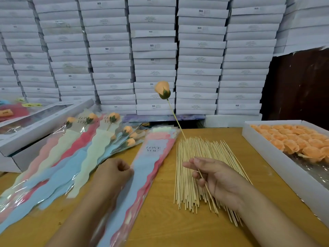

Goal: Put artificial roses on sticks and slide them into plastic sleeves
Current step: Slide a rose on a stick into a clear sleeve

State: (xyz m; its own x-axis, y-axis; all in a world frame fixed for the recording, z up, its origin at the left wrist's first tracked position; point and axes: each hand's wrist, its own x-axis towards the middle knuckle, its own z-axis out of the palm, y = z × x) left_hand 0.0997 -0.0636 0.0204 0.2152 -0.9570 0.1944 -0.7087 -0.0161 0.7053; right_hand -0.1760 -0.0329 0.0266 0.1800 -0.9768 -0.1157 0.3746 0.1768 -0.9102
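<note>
The right hand (213,177) pinches the rose stick (175,118), flower end pointing away; the left hand (114,172) pinches the sleeve (149,157) beside it.

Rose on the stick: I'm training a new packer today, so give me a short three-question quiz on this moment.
1. True or false: the peach rose is already mounted on the stick.
2. Which of the hands holds that stick? A. left hand B. right hand
3. Fill in: the left hand rests at the edge of the stack of ____.

Key: 1 true. 2 B, the right hand pinches it above the pile of sticks. 3 plastic sleeves.
</note>
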